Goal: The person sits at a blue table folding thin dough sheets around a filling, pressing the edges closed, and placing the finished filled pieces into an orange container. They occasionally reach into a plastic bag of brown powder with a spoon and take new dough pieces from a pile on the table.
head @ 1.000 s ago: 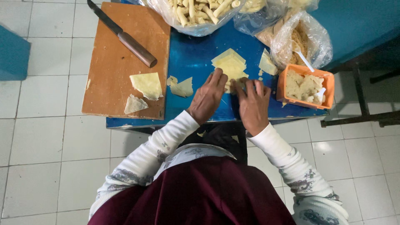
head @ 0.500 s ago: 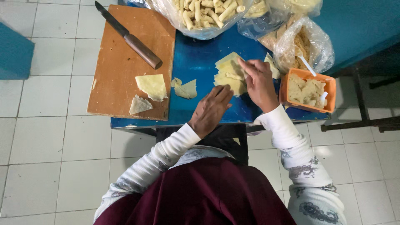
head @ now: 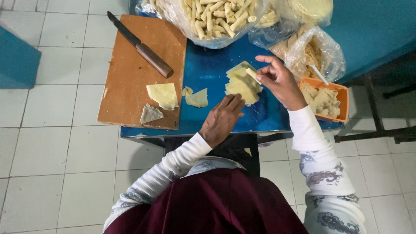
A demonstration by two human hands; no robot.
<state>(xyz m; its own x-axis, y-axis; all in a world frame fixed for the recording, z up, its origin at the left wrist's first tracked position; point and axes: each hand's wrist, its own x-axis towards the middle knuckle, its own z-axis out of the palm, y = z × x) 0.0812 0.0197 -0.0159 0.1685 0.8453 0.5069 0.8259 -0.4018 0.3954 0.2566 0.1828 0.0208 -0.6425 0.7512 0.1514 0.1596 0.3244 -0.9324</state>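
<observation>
My right hand [head: 278,80] is raised over the blue table [head: 208,69] and pinches a small pale rolled pastry piece [head: 253,75] between its fingertips. Just below it lies a stack of pale yellow dough sheets [head: 241,83]. My left hand [head: 224,118] rests flat on the table near the front edge, its fingertips touching the lower corner of that stack, holding nothing.
A wooden cutting board [head: 130,82] at left carries a knife [head: 139,45] and dough scraps [head: 163,95]. A clear bag of rolled pastries [head: 216,17] lies at the back. An orange tub of filling [head: 327,100] with a white spoon stands at right, beside more bags. White tiled floor surrounds the table.
My right hand lifted from the table's front edge up and back, past the dough stack, carrying a rolled piece. My left hand slid slightly back toward me and lies flat.
</observation>
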